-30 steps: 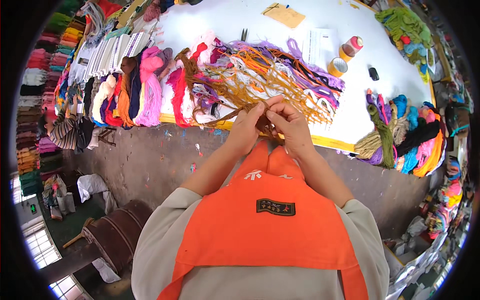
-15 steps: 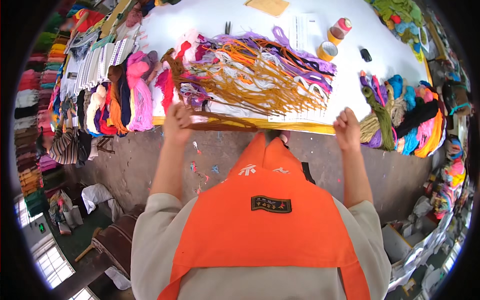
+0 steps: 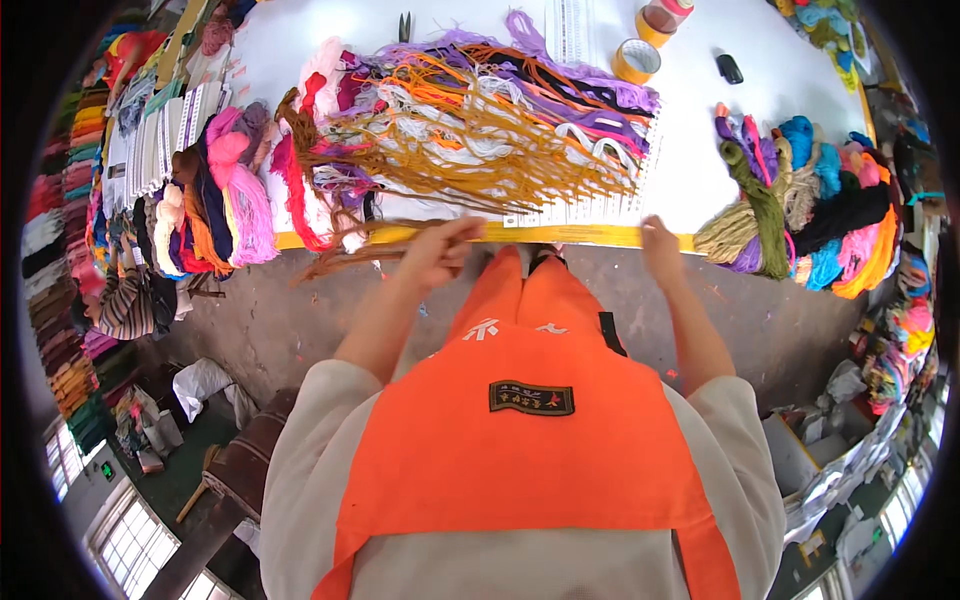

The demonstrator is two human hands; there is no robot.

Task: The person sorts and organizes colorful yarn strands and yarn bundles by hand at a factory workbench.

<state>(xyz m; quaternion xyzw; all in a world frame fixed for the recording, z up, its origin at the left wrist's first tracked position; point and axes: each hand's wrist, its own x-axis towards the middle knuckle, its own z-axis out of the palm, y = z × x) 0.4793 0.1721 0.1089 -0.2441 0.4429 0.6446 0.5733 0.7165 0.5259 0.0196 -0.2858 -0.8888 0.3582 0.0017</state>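
Observation:
My left hand (image 3: 436, 254) is closed at the table's front edge, to the left of my legs. Brown yarn (image 3: 352, 246) runs from it toward the left, its loose strands hanging over the edge. Farther right, my right hand (image 3: 660, 249) is closed too, its fingertips near the right end of a white strip (image 3: 580, 211); whatever it pinches is too small to make out. Between and beyond the hands lies a wide spread of yarn strands (image 3: 470, 140) in brown, orange, white, purple and black. The ends of the brown strands lie along the white strip.
Bundled skeins (image 3: 228, 190) hang over the table edge at left, more skeins (image 3: 800, 210) at right. On the white table are scissors (image 3: 404, 27), a tape roll (image 3: 637, 61) and a black object (image 3: 729, 69). Another person in stripes (image 3: 128, 305) works at far left.
My left hand has moved right along the table edge, and the brown yarn now trails to its left. My right hand is a little farther left. The view has shifted slightly.

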